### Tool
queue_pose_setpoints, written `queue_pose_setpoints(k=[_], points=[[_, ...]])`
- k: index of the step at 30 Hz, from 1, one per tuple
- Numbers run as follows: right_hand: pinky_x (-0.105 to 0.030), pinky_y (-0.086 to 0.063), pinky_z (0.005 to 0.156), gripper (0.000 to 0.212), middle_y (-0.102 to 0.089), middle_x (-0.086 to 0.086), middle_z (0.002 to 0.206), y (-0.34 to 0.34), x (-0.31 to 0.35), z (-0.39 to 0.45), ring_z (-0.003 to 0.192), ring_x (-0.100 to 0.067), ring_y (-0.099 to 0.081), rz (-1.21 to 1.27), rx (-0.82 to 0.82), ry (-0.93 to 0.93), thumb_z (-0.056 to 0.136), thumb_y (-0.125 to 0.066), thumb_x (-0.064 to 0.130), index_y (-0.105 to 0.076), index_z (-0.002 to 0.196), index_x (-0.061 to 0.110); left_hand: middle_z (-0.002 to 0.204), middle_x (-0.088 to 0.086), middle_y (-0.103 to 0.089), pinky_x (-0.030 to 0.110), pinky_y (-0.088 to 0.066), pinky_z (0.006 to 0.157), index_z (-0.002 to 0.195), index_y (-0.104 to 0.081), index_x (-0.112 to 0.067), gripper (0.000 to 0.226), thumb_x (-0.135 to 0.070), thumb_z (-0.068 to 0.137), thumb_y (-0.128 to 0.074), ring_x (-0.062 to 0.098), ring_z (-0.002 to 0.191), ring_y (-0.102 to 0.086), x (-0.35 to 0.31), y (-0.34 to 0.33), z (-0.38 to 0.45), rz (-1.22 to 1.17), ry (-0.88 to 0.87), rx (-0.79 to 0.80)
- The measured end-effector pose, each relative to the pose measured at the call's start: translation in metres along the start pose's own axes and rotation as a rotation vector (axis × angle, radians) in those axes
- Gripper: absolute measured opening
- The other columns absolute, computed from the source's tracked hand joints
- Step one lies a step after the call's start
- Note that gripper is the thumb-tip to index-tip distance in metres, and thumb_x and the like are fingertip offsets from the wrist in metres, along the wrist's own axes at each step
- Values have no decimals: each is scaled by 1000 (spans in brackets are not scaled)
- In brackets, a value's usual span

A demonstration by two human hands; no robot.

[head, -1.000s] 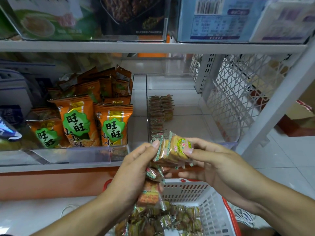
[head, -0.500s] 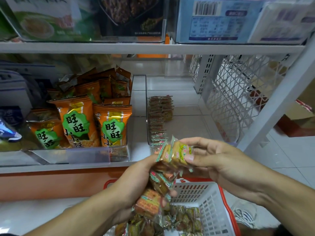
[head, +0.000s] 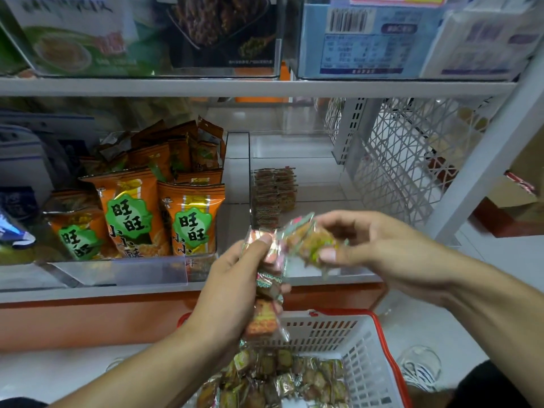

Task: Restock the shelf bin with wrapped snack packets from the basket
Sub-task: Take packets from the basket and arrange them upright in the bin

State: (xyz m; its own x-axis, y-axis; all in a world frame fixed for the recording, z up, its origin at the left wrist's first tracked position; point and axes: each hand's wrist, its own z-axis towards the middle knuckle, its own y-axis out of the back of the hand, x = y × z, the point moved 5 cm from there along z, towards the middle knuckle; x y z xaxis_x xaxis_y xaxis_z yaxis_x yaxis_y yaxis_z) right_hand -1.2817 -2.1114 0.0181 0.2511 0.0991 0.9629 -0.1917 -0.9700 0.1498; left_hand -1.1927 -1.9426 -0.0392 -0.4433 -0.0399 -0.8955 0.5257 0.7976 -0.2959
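Note:
My left hand [head: 232, 293] grips a hanging bunch of wrapped snack packets [head: 265, 313] in front of the shelf edge. My right hand [head: 379, 254] pinches a small stack of the same packets [head: 312, 242] beside it, level with the front of the clear shelf bin [head: 294, 154]. A row of packets [head: 273, 192] stands along that bin's left wall. Below, the white basket with a red rim [head: 362, 343] holds many loose packets [head: 282, 375].
A clear bin of orange snack bags [head: 188, 219] stands left of the target bin. A white mesh side panel [head: 412, 160] closes the shelf on the right. Boxed goods fill the shelf above [head: 368, 36]. White floor tiles lie at the right.
My left hand dropped toward the basket, then rose again with a bunch of packets. My right hand kept its stack and shifted slightly right and up toward the bin.

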Motion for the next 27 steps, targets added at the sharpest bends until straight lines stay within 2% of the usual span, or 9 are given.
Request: queue_pose_setpoints(k=[2, 6, 11, 14, 15, 17, 20, 25, 27], points=[[-29, -54, 87, 32, -75, -9, 114, 16, -1, 21, 101, -22, -71, 33, -108, 2, 84, -74, 9, -70, 115, 16, 107, 38, -64, 31, -52, 46, 111, -65, -7, 39, -43, 95, -64, 23, 60, -68, -5, -2, 3, -12, -30, 2], [-38, -54, 86, 18, -78, -11, 97, 36, -25, 75, 88, -25, -74, -4, -344, -70, 84, -73, 1, -73, 94, 16, 106, 37, -65, 30, -51, 45, 104, -65, -10, 34, -43, 96, -65, 21, 56, -66, -12, -11, 7, -16, -68, -7], [-33, -59, 77, 13, -76, -16, 92, 36, -56, 132, 75, -20, -67, -38, -410, -242, 78, -73, -5, -74, 86, 4, 103, 34, -68, 28, -48, 43, 103, -66, -11, 33, -43, 96, -65, 19, 54, -65, -11, -20, 12, -19, -56, -5], [-21, -50, 56, 17, -72, -13, 86, 35, -63, 157, 64, -14, -62, -183, -386, -238, 78, -77, 0, -74, 95, 0, 99, 31, -70, 29, -50, 43, 100, -69, -13, 31, -43, 96, -65, 20, 56, -67, -11, -21, 15, -16, -64, -19], [-20, -51, 58, 19, -73, -10, 86, 35, -64, 162, 68, -14, -64, -275, -368, -234, 80, -80, 6, -75, 97, 1, 98, 31, -70, 29, -50, 43, 98, -70, -14, 29, -42, 95, -66, 21, 56, -67, -11, -21, 16, -23, -61, -18], [-30, -58, 80, 22, -74, -12, 100, 40, -66, 171, 91, -23, -69, -530, -361, -229, 84, -79, 15, -74, 102, 3, 98, 33, -69, 29, -50, 43, 98, -69, -13, 27, -40, 95, -67, 22, 55, -67, -9, -22, 17, -38, -44, -9], [-37, -54, 97, 26, -68, -15, 120, 44, -65, 177, 113, -31, -65, -795, -383, -225, 89, -71, 13, -71, 113, 4, 93, 32, -70, 30, -51, 42, 100, -69, -12, 27, -38, 94, -67, 24, 56, -69, -7, -22, 18, -44, -18, -4], [-41, -56, 94, 24, -69, -17, 117, 45, -67, 185, 111, -33, -66, -663, -385, -251, 81, -77, 9, -69, 103, 5, 81, 18, -68, 30, -52, 43, 102, -70, -11, 26, -36, 95, -66, 25, 59, -69, -5, -24, 17, -52, 12, 13], [-43, -58, 92, 38, -67, -18, 118, 46, -68, 186, 110, -34, -66, -504, -435, -252, 78, -78, 6, -64, 112, 7, 78, 14, -68, 30, -52, 43, 103, -70, -11, 26, -36, 94, -67, 26, 61, -70, -6, -25, 16, -61, 13, 18]])
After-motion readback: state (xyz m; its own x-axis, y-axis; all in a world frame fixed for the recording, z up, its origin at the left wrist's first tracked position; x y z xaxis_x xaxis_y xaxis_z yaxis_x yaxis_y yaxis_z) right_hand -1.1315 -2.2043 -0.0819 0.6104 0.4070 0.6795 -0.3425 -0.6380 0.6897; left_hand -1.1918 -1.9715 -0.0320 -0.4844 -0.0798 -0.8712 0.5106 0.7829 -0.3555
